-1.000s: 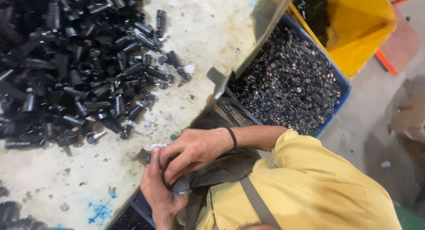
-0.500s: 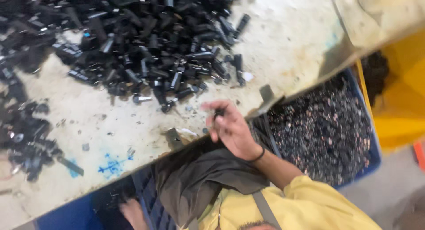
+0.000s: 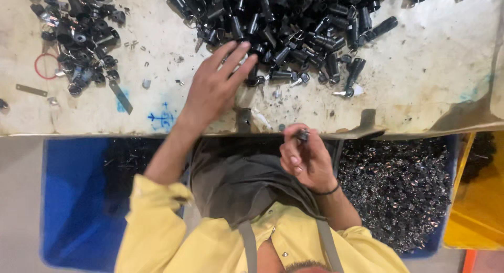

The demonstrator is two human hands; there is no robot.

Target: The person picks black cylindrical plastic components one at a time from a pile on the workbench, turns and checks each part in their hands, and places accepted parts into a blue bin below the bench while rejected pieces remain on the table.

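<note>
- A large heap of black cylindrical parts [image 3: 294, 26] is spread over the worn worktable [image 3: 430, 89], lying directly beyond the fingertips of the left hand [image 3: 215, 86]; the cylinders point every way, so no common long axis can be given.
- A bin of small dark metal pieces [image 3: 399, 189] is seen below the table edge, just beside the right hand [image 3: 304, 157] on its outer side; a blue bin [image 3: 79, 199] sits under the left forearm.
- A smaller cluster of black parts [image 3: 86, 42] lies well apart from the left hand, on its outer side.
- The left hand is stretched flat with fingers spread, its tips touching the near edge of the heap; it is by far the nearer hand.
- The right hand is drawn back near the body, fingers curled, and a small dark part [image 3: 302, 135] is pinched at its fingertips.
</note>
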